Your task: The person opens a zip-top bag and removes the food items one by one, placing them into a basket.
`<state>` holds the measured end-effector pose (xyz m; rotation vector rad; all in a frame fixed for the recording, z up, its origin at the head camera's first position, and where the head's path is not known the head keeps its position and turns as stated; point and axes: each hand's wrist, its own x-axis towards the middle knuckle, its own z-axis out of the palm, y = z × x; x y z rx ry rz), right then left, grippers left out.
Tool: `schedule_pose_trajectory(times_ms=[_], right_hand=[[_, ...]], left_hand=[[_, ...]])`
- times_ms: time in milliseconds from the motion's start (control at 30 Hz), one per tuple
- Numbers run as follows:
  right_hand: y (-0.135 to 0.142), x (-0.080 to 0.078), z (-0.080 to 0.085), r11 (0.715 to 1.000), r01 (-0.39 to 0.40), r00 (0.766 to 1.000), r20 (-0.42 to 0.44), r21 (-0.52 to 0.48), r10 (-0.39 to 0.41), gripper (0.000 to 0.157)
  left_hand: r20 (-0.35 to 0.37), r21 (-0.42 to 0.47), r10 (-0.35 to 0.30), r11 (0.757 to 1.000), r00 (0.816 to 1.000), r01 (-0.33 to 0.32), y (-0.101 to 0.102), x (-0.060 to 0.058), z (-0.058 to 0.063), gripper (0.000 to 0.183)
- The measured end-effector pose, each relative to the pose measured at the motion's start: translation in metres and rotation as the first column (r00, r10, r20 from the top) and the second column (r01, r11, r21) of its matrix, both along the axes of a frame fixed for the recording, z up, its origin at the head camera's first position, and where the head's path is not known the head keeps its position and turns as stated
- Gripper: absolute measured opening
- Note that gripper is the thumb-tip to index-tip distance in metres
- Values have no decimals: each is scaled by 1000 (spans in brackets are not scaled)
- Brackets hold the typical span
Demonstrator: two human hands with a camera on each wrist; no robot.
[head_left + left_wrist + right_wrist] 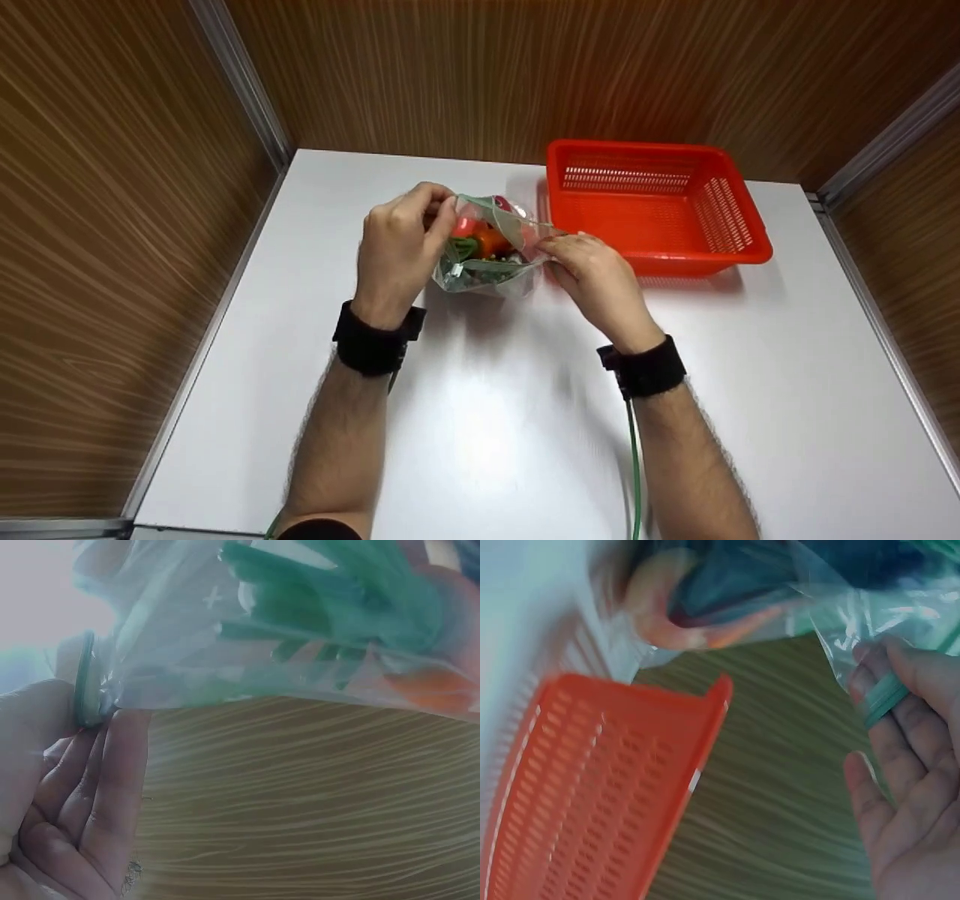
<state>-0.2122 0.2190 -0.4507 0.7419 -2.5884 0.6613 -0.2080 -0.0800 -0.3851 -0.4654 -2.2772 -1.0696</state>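
Note:
A clear zip bag (491, 286) with green edging is held over the white table, its mouth spread apart. Inside it I see an orange vegetable-like piece (491, 243) with a green top (463, 247), plus red and dark green pieces. My left hand (401, 238) pinches the left corner of the mouth between thumb and fingers; the left wrist view shows the green zip end (90, 690) in that grip. At the right corner, my right hand (596, 274) pinches the bag, and the green zip strip (886, 699) lies across its fingers in the right wrist view.
A red perforated basket (652, 264) stands at the back right of the white table (480, 435), close beside my right hand. Wood-grain panels (450, 75) enclose the table at the back and sides. A green cable (636, 465) trails from the right wristband.

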Motion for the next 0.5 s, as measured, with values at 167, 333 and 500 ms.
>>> schedule_pose_trajectory(times_ms=[167, 333, 500], right_hand=[[-2, 2, -1, 1000, 5, 1000, 3, 11, -5, 43], [7, 7, 9, 998, 51, 995, 85, -38, -48, 51], [16, 9, 16, 994, 89, 995, 47, -59, -86, 48]], left_hand=[[-39, -9, 13, 1000, 999, -14, -2, 14, 11, 19], [-57, -19, -9, 1000, 998, 8, 6, 28, 17, 18], [-17, 20, -68, 997, 998, 69, 20, 26, 10, 16]])
